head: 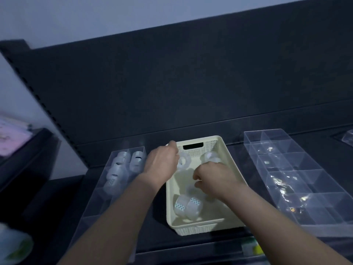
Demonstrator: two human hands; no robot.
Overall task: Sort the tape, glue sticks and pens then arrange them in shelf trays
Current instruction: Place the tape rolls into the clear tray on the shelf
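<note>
A cream plastic basket [223, 150] stands on the dark shelf with clear tape rolls inside. My left hand [161, 163] is at the basket's far left corner and holds one tape roll [184, 161] with curled fingers. My right hand [214, 178] reaches into the middle of the basket, fingers curled over blurred rolls; another tape roll [210, 156] shows just beyond its knuckles. Two more rolls [188, 206] lie near the basket's front. A clear divided tray [91, 203] to the left holds several tape rolls [122, 167] in its far compartments.
A second clear divided tray [324, 190] lies to the right of the basket. The dark back panel [191, 83] of the shelf rises behind. A lower shelf edge [191, 251] runs in front, with a yellow-green item [252, 247]. Pink paper [11, 136] lies at the far left.
</note>
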